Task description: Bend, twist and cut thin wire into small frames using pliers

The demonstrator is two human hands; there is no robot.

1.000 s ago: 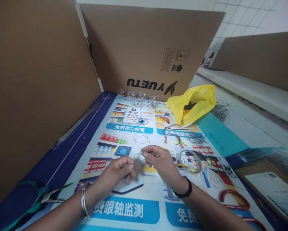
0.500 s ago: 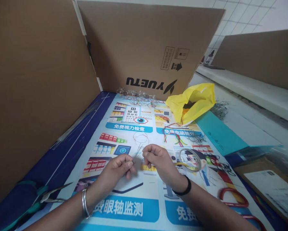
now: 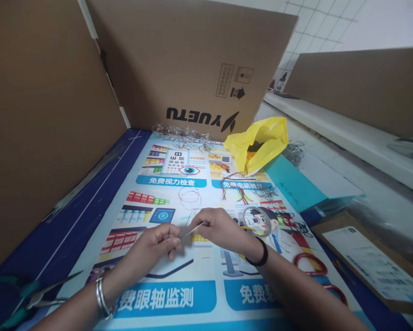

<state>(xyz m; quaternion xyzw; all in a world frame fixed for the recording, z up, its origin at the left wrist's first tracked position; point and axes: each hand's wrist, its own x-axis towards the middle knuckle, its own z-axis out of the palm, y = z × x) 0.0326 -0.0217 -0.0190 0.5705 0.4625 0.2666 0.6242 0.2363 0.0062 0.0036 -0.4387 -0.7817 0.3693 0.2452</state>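
A thin, stiff wire (image 3: 192,230) stretches at a slant between my two hands above the printed poster sheet. My left hand (image 3: 161,244), with a silver bangle at the wrist, pinches its lower end between thumb and forefinger. The upper end is in the closed fingers of my right hand (image 3: 217,226), which wears a black wristband. Just beyond my fingers lies a loose coil of fine wire or thread (image 3: 189,196); whether it joins the held wire I cannot tell.
Green-handled cutters (image 3: 27,299) lie at left, red-handled scissors (image 3: 311,265) at right. A tape ring (image 3: 257,221), black loops (image 3: 297,225), coloured threads (image 3: 241,195) and a yellow bag (image 3: 242,149) are beyond my right arm. Cardboard panels (image 3: 178,59) stand behind and left.
My right hand has turned over, palm more downward, and moved closer to my left. The wire now shows across the gap. The whole view has shifted slightly, with things appearing further left.
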